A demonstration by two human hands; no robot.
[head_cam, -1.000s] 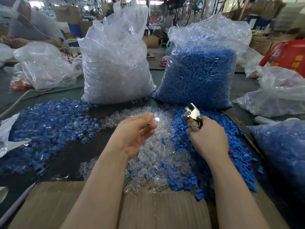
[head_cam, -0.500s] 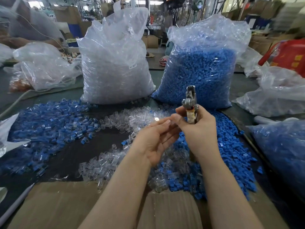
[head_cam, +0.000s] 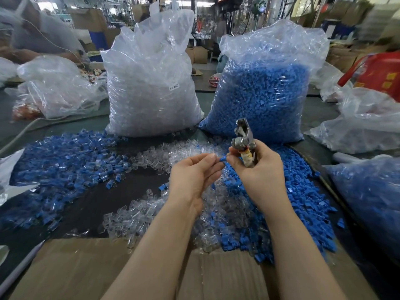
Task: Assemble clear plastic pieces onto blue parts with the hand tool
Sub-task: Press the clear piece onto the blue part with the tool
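Observation:
My right hand grips a metal hand tool with a taped handle, its jaws pointing up. My left hand meets it from the left, and a small blue part is pinched between the fingertips of both hands. Whether a clear piece sits on it is too small to tell. Under the hands lie a heap of loose clear pieces and a heap of loose blue parts. A spread of blue parts joined with clear pieces covers the table at left.
A tall bag of clear pieces and a tall bag of blue parts stand behind the heaps. More plastic bags lie at left and right. Flat cardboard covers the near edge. Another person works at far left.
My left hand came from over the clear heap to my right hand. The right hand turned the tool upright, and the blue part now shows between the fingertips.

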